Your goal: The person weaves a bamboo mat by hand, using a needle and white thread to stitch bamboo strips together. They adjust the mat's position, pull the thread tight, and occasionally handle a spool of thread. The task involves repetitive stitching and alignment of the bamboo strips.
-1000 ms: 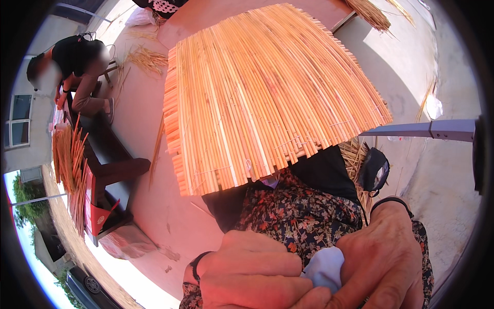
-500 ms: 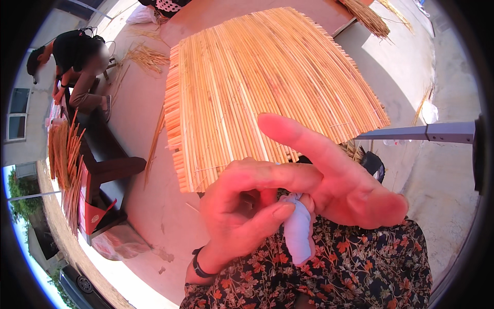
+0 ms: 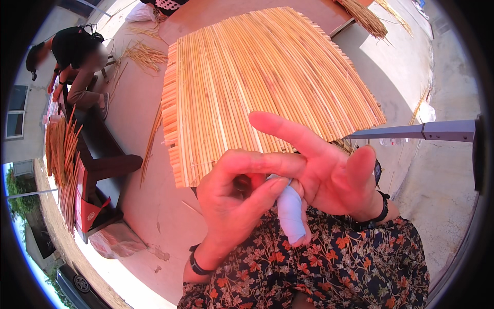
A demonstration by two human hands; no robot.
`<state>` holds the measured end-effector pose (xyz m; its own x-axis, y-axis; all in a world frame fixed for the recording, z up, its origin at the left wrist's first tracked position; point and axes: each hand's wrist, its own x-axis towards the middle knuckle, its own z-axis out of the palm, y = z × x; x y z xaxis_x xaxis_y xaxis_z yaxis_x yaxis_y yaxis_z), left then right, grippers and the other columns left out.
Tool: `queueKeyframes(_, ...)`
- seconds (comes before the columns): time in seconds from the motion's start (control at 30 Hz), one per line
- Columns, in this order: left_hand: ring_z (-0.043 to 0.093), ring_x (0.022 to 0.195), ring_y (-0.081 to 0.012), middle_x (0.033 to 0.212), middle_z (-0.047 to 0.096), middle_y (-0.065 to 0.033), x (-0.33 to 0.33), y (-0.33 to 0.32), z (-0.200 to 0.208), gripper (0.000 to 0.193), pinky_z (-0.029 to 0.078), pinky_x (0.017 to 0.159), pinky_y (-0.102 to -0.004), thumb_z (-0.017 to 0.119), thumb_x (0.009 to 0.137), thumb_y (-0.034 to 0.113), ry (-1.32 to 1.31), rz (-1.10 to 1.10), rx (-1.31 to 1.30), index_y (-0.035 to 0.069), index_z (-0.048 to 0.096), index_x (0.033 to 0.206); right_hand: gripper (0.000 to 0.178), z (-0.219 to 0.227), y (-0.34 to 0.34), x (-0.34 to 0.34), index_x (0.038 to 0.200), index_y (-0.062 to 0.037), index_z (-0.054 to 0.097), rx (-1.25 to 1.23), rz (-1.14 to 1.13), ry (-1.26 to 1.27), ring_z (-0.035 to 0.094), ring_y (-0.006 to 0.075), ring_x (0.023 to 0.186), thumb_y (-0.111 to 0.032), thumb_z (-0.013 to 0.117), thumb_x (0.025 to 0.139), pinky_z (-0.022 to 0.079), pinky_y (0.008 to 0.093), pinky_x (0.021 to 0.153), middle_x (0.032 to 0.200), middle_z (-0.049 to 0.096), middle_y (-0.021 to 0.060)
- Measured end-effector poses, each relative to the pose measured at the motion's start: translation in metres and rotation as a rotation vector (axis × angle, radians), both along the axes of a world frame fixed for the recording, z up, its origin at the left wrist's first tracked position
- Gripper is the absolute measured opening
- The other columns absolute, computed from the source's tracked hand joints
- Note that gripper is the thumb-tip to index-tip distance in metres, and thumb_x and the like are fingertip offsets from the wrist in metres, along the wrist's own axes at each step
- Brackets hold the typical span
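A pale blue wrap (image 3: 291, 216) covers one finger of my right hand and points down toward my lap. My left hand (image 3: 229, 198) pinches it between thumb and forefinger close to that finger's base. Palm up, my right hand (image 3: 332, 177) keeps its forefinger and thumb stretched out and holds nothing. Beyond both hands lies a mat of straw-coloured reed stalks (image 3: 257, 77) set side by side, its near edge partly hidden behind my fingers.
To the left, a dark bench (image 3: 110, 165) carries a bundle of thin reeds (image 3: 63, 149). A co-worker (image 3: 77, 49) bends over its far end. Loose stalks (image 3: 146, 55) lie on the floor. A grey metal bar (image 3: 411, 131) extends at the right, and a reed bundle (image 3: 363, 18) rests at the back.
Both hands have shifted slightly up and left. My right hand has turned, bringing its thumb upright and its dark wristband into view. My left hand's pinch stays on the wrapped finger.
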<state>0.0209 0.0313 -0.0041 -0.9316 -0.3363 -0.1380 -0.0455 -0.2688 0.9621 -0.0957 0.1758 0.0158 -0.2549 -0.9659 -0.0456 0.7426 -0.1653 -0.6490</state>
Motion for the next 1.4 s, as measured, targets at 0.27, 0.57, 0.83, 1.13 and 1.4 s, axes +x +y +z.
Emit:
queueKeyframes(0.27,0.067,0.074,-0.0136,0.091,0.071,-0.0159,-0.008,0.004,0.004,0.016,0.056,0.065,-0.0257,0.066,0.088,-0.009,0.135,0.041,0.023,-0.002,0.057,0.1,0.13,0.0,0.0,0.002,0.154,0.0017,-0.009,0.047,0.04,0.08,0.07,0.0264,0.076,-0.083,0.05,0.075,0.059,0.0321,0.066,0.148,0.038,0.0329)
queueKeyframes(0.57,0.067,0.073,-0.0155,0.088,0.071,-0.0173,-0.003,0.007,0.002,0.004,0.056,0.065,-0.029,0.058,0.097,0.001,0.07,0.071,0.145,-0.003,0.057,0.098,0.132,0.002,0.001,0.003,0.154,0.0037,-0.003,0.07,0.051,0.117,0.069,0.0232,0.075,-0.085,0.052,0.074,0.058,0.0296,0.065,0.147,0.039,0.0319)
queueKeyframes(0.83,0.044,0.057,-0.0104,0.086,0.067,-0.012,-0.008,-0.004,0.001,0.046,0.036,0.051,-0.023,0.031,0.108,0.035,0.098,0.109,0.292,-0.003,0.057,0.11,0.1,-0.007,0.0,0.014,0.153,0.0072,0.012,-0.016,-0.324,0.271,0.068,0.0179,0.068,-0.058,0.058,0.093,0.056,0.0263,0.066,0.135,0.052,0.031)
queueKeyframes(1.13,0.044,0.135,-0.038,0.142,0.045,-0.0236,-0.013,-0.002,0.001,0.073,0.033,0.113,-0.0465,0.031,0.102,0.059,0.295,0.077,0.628,-0.001,0.036,0.144,0.049,-0.016,0.014,0.011,0.135,0.003,0.053,0.194,-0.414,0.691,0.065,0.0103,0.079,0.008,0.064,0.087,0.053,0.0232,0.072,0.121,0.066,0.015)
queueKeyframes(1.4,0.038,0.139,-0.0342,0.152,0.034,-0.0257,-0.013,0.014,0.004,0.087,0.029,0.115,-0.0434,0.034,0.097,0.068,0.221,-0.04,0.421,0.001,0.022,0.152,0.048,-0.038,-0.009,0.004,0.121,0.0027,0.063,-0.046,-0.697,1.397,0.069,0.021,0.086,0.016,0.07,0.076,0.056,0.0259,0.067,0.11,0.064,0.0154)
